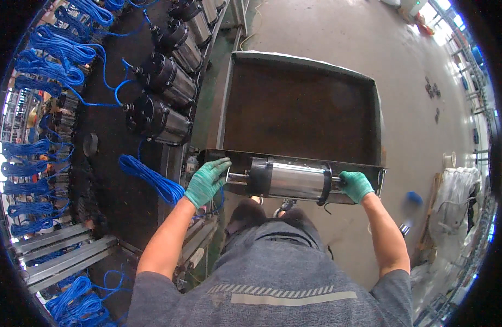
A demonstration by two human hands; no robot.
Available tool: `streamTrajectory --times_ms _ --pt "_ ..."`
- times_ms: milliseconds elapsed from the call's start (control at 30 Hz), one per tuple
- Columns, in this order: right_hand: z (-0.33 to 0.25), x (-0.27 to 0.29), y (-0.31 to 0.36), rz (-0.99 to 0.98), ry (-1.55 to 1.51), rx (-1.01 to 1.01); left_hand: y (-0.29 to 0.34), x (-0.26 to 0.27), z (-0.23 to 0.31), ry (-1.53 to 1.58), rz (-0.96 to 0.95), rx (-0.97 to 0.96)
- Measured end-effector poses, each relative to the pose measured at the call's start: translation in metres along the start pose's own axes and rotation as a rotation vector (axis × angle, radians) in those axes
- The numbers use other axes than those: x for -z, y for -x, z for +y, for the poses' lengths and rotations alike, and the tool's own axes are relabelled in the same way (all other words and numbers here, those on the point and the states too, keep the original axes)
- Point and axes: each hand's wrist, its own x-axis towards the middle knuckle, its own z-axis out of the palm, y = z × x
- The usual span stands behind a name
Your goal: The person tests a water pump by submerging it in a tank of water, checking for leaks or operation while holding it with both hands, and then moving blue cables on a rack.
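Observation:
In front of my body a cylindrical steel pump [297, 181] lies on its side, with black rings at both ends. It is over a narrow dark metal ledge [358, 168] along the near edge of a large tray. My left hand [206, 181], in a green glove, grips the metal fitting [237, 178] at the pump's left end, its fingers pressed together. At the other end my right hand [356, 186], gloved too, is closed around the short end piece. Part of that piece is hidden under the fingers.
The big shallow tray [377, 117] stands beyond the pump. On the left a dark bench [112, 188] bears several similar pumps [162, 121] with blue cables, and a coiled blue cable [153, 177]. Wrapped white material [455, 201] stands at the right on the grey floor [414, 131].

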Motion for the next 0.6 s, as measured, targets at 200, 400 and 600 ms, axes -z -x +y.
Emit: streamTrajectory --times_ms 200,400,600 --pt "0.004 -0.004 0.004 -0.025 -0.031 -0.026 -0.005 -0.004 -0.004 0.048 0.001 -0.043" --pt "-0.004 -0.003 0.004 0.054 -0.027 -0.016 -0.017 -0.022 -0.004 0.628 -0.109 0.461" --pt "0.015 -0.025 0.009 -0.002 -0.618 -0.129 -0.033 -0.008 0.014 1.027 -0.253 1.080"
